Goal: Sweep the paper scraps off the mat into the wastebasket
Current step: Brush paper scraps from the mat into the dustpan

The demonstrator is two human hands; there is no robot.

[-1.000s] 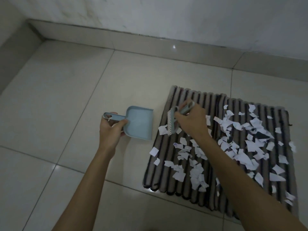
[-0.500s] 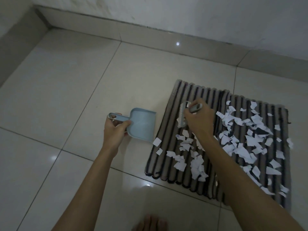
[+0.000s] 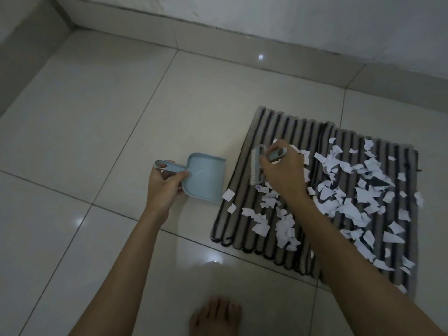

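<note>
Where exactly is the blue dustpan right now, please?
In the head view, the dustpan sits on the floor tiles just left of the mat, its handle gripped by the left hand.

Glossy tiled floor (image 3: 101,122); ribbed cloth mat (image 3: 274,132); white paper scraps (image 3: 349,209); smooth blue plastic dustpan (image 3: 206,178)

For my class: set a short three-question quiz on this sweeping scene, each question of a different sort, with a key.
1. True or false: the dustpan already holds paper scraps.
2. Which hand grips the brush? A left hand B right hand
3. Fill in: the dustpan sits on the floor tiles, beside the striped ____.

Key: 1 false; 2 B; 3 mat.
</note>
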